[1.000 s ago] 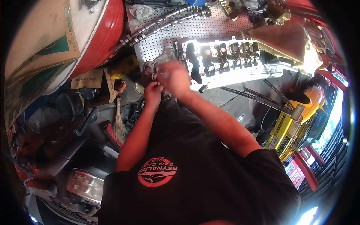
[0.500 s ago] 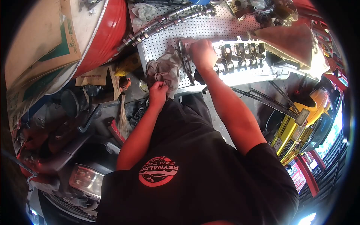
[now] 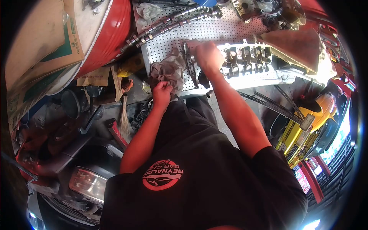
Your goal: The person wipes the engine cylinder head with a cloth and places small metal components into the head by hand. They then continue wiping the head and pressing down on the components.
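My left hand [image 3: 162, 93] is closed on the lower edge of a crumpled grey-brown rag [image 3: 171, 71], at the near left part of a perforated metal table [image 3: 237, 28]. A metal cylinder head [image 3: 247, 59] with rows of round bores lies along the table's near edge. Over its left end is my right hand [image 3: 209, 57], its fingers curled; what they hold, if anything, is hidden. A narrow dark metal piece [image 3: 191, 63] stands between the rag and my right hand.
Two camshafts [image 3: 172, 25] lie at the back left beside a clear plastic bag [image 3: 148, 12]. Metal parts [image 3: 268, 13] and a brown cardboard piece [image 3: 293, 44] are at the right. A red drum [image 3: 111, 36] stands left, a yellow machine [image 3: 303, 126] lower right.
My right hand has shifted slightly to the right over the cylinder head. My left hand stays at the rag, nearly unmoved.
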`<state>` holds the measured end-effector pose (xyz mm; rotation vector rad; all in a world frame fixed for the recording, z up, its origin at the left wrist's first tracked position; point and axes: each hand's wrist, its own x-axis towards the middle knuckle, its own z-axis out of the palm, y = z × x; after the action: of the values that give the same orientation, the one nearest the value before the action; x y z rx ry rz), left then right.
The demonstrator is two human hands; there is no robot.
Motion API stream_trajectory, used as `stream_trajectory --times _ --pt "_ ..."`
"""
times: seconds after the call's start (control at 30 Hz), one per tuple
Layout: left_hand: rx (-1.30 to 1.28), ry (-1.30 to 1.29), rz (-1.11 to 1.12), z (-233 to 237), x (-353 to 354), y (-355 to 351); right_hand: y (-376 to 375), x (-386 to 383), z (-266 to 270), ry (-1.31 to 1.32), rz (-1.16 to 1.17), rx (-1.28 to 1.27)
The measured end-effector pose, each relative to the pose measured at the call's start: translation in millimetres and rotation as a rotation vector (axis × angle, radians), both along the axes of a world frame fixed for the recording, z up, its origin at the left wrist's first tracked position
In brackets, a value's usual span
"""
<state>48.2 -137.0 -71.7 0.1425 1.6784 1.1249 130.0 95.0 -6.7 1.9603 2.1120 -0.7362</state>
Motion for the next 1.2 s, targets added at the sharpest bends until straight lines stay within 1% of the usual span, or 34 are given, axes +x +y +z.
stream_trajectory --times 0.07,0.1,0.13,0.17,0.2,0.23,0.27,0.3,0.33,0.37,0.4,0.43,0.47,0.5,0.53,0.57,0.63,0.7,0.73,0.8,0.83,0.87,0.9,0.93,0.97,1.0,1.03,1.07,1.1,1.17,1.2 --pt "-0.020 0.020 0.002 -1.2 -1.8 2.1 -27.3 -2.1 18.9 0.088 0.140 0.036" --pt "-0.035 0.033 0.000 -5.9 -1.4 -0.5 -51.4 -0.1 15.0 0.304 0.283 0.111" --pt "-0.051 0.044 -0.004 -9.9 2.0 -3.2 -70.8 -2.9 17.8 0.449 0.395 0.034" --pt "0.070 0.006 0.096 -14.4 8.1 -3.1 -87.2 -12.9 26.0 0.443 0.620 -0.066" --pt "0.196 -0.027 0.198 -19.7 13.1 0.3 -107.5 -15.6 16.6 0.657 0.753 -0.064" --pt "0.222 -0.027 0.213 -18.9 13.5 2.4 -116.0 -26.1 43.9 0.612 0.824 -0.074" --pt "0.249 -0.028 0.229 -13.0 12.6 7.0 -117.8 -28.4 41.5 0.610 0.793 -0.032" --pt "0.177 0.003 0.159 -6.5 9.0 8.7 -118.9 -29.8 38.9 0.608 0.762 0.009" --pt "0.104 0.036 0.092 3.8 3.4 12.1 -111.4 -28.6 35.8 0.530 0.703 0.107" --pt "0.029 0.068 0.026 9.2 -0.1 11.5 -97.5 -24.4 30.3 0.452 0.643 0.202" --pt "-0.022 -0.025 0.002 -11.0 -0.5 1.2 -79.6 -18.1 22.0 0.429 0.519 0.292" --pt "-0.038 -0.022 -0.004 -6.2 -2.3 1.1 -54.9 -8.3 4.4 0.307 0.471 0.352" --pt "-0.053 -0.020 -0.012 3.1 -4.4 4.2 -32.2 -2.4 6.6 0.292 0.399 0.456" --pt "-0.067 -0.020 -0.022 8.8 -4.7 5.2 -12.0 11.8 -6.4 0.110 0.442 0.456" --pt "-0.055 -0.010 -0.031 6.0 -4.2 3.5 1.9 14.9 2.1 0.200 0.339 0.449" --pt "-0.044 0.000 -0.043 1.3 -4.1 1.3 18.1 21.4 0.4 0.270 0.369 0.397" --pt "-0.004 -0.004 -0.032 -4.5 -3.3 2.0 43.2 32.0 0.5 0.187 0.489 0.122" --pt "0.045 -0.035 0.014 -2.4 -0.5 4.4 55.3 34.3 9.6 0.161 0.581 0.043" --pt "0.034 -0.049 0.017 1.5 -0.6 8.2 57.5 36.8 7.0 0.206 0.582 0.038" --pt "0.007 -0.073 0.022 16.2 -4.6 15.9 48.2 41.6 -0.6 0.359 0.458 0.161" --pt "0.061 -0.100 0.037 22.1 -6.9 18.5 43.7 42.8 -1.8 0.433 0.390 0.225" --pt "0.117 -0.127 0.054 27.8 -8.9 22.0 27.0 36.5 13.3 0.481 0.323 0.246" --pt "0.172 -0.158 0.071 33.7 -9.6 24.9 5.6 29.5 21.1 0.428 0.213 0.146" --pt "0.270 -0.231 0.093 44.2 -10.1 27.9 -14.5 26.7 34.6 0.465 0.174 -0.057" --pt "0.307 -0.271 0.059 54.9 -12.1 30.9 -40.2 26.7 42.4 0.555 0.235 -0.144" --pt "0.346 -0.310 0.024 65.5 -14.2 34.1 -71.0 28.1 31.0 0.703 0.165 -0.240" --pt "0.383 -0.349 -0.014 73.4 -15.0 34.7 -91.6 24.6 43.6 0.555 0.024 -0.521" --pt "0.426 -0.047 -0.187 79.0 -14.9 33.7 -113.8 18.0 50.5 0.810 -0.196 -0.604" --pt "0.464 0.262 -0.356 84.1 -15.2 32.9 -123.0 23.6 20.4 1.047 -0.338 -0.756" --pt "0.511 0.887 -0.691 90.5 -16.2 29.6 -126.5 27.0 13.5 1.256 -1.022 -1.221" --pt "0.536 0.871 -0.633 88.0 -15.1 27.3 -129.7 32.0 11.9 1.185 -0.892 -1.185"
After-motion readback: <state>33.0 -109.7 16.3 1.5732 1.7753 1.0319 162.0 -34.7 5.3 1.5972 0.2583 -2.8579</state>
